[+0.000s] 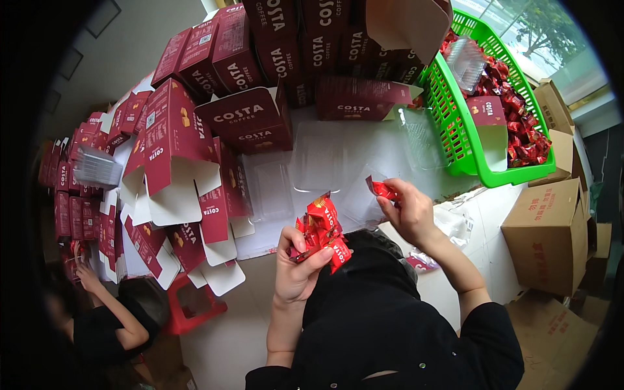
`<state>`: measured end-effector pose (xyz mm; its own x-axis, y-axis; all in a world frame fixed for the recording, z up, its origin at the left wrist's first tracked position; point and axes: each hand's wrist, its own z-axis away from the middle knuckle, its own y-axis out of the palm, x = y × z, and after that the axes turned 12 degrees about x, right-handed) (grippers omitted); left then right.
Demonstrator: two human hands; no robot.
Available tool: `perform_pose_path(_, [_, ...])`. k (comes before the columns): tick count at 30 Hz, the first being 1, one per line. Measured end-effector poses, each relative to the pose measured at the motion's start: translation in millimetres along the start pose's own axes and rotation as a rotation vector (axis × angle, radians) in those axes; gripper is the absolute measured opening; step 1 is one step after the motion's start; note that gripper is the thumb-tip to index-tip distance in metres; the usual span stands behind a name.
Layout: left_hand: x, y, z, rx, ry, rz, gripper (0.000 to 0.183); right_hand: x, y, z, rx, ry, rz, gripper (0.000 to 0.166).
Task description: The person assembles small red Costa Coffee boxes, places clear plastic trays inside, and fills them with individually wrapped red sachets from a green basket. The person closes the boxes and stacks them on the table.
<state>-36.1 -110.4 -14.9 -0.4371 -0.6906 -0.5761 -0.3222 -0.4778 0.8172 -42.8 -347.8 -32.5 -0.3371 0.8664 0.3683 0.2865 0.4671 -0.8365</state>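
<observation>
My left hand (pixel 297 273) grips a bunch of red Costa candy packets (pixel 321 222) above my lap, close to the table's front edge. To its right, my right hand (pixel 412 212) pinches a red packet (pixel 385 189) between thumb and fingers, apart from the bunch. Clear plastic trays (pixel 324 156) lie on the white table (pixel 302 117) beyond my hands. An open maroon Costa box (pixel 243 114) lies on its side behind them. Another maroon box (pixel 360 97) lies farther back.
A green plastic basket (pixel 487 178) of red packets stands at the right. Open cartons (pixel 170 161) crowd the table's left; stacked boxes (pixel 312 48) wall the back. A co-worker's hand (pixel 87 278) handles red packets at far left, near a red stool (pixel 195 307). Cardboard boxes (pixel 546 234) stand at right.
</observation>
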Motion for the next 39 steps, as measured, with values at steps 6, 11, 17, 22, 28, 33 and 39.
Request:
perform_pose_path(6, [13.0,-21.4,7.5,0.059,-0.02,0.049,0.038,37.0,-3.0,0.0,0.034,0.219,-0.061,0.032])
perform_pose_path(11, [11.1,-18.9,8.5,0.043,0.027,0.079,0.037,30.3,-46.9,-35.5,0.283,-0.045,-0.094,0.02])
perform_pose_path(17, [11.9,-4.9,-1.7,-0.056,-0.048,0.098,0.039,8.2,-59.6,-50.7,0.633,-0.117,-0.165,0.019])
perform_pose_path(22, [17.1,1.5,-7.5,-0.081,-0.04,0.087,0.037,9.1,-60.6,-52.8,0.727,-0.189,-0.13,0.019])
perform_pose_path(28, [13.4,6.5,-13.6,-0.111,-0.043,0.053,0.037,5.2,-66.3,-55.9,0.747,-0.225,-0.148,0.022])
perform_pose_path(33, [12.4,5.8,-14.2,-0.119,-0.023,0.051,0.037,7.3,-72.1,-64.7,0.717,-0.015,-0.465,0.039])
perform_pose_path(39, [16.7,-4.1,-10.5,-0.084,-0.023,0.019,0.037,-4.3,-57.9,-49.4,0.638,-0.176,-0.417,0.047])
